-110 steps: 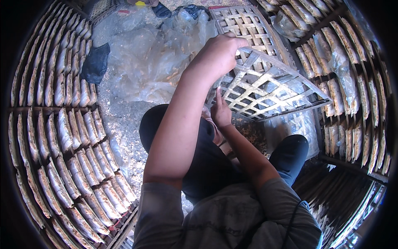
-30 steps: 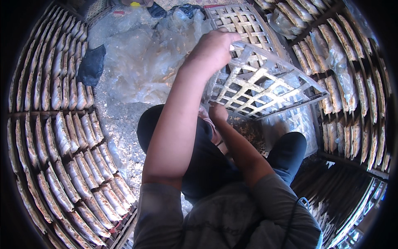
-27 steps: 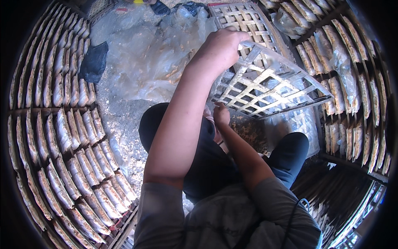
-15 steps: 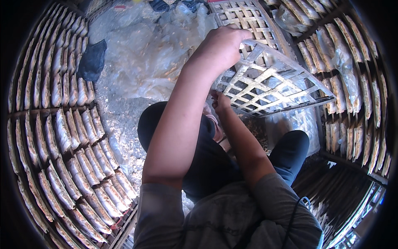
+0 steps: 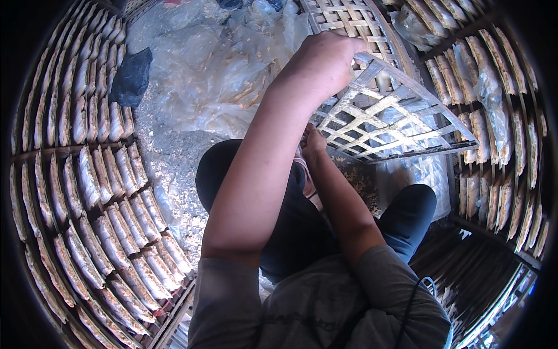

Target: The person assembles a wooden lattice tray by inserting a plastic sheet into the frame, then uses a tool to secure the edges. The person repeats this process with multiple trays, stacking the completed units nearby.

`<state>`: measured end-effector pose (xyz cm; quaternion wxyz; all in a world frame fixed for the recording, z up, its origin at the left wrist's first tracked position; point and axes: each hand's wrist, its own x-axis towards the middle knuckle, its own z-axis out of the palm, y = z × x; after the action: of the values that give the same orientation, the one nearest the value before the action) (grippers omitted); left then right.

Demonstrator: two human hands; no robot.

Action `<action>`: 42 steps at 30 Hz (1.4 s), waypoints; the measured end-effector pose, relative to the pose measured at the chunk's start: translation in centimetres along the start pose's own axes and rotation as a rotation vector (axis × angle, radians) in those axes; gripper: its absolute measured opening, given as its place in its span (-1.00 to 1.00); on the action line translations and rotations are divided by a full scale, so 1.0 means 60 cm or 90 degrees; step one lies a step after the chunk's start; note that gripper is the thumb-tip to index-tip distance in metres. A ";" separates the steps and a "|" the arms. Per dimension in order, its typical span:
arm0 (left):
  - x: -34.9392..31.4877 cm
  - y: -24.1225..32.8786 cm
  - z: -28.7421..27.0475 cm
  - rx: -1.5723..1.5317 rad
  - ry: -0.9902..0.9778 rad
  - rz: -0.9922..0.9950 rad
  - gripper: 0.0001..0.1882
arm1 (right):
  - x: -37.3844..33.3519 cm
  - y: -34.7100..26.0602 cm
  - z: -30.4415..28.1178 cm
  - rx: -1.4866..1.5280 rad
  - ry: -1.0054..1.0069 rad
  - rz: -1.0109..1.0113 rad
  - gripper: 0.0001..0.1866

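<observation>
A woven bamboo lattice tray [image 5: 386,119] with a wooden frame is held tilted in front of me. At its upper edge, my left hand [image 5: 325,61] is closed on the frame, its thumb side toward another bamboo lattice panel [image 5: 343,17] just beyond. Lower down, my right hand [image 5: 314,141] grips the tray's near left corner; its fingers are partly hidden by my left forearm. The gaps in the held lattice let the things behind show through, and I see nothing lying on it.
Racks of thin slabs wrapped in plastic [image 5: 116,227] line the left side. Similar racks [image 5: 500,134] stand on the right. Crumpled clear plastic sheeting [image 5: 215,75] covers the littered floor ahead, with a dark plastic bag [image 5: 131,78] beside it. My bent knee [image 5: 415,203] is below the tray.
The tray and both hands have shifted slightly to the right in the view. My grip on the tray looks the same.
</observation>
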<state>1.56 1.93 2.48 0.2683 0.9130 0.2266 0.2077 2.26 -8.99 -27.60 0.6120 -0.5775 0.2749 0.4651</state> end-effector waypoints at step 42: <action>0.016 0.012 -0.003 0.000 -0.067 -0.027 -0.63 | 0.185 0.087 -0.143 -0.553 -0.007 -0.246 -0.48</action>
<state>2.46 1.96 3.28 0.2839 0.9178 0.2312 0.1535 3.96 -14.95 -41.24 0.3908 -0.8181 -0.0602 0.4176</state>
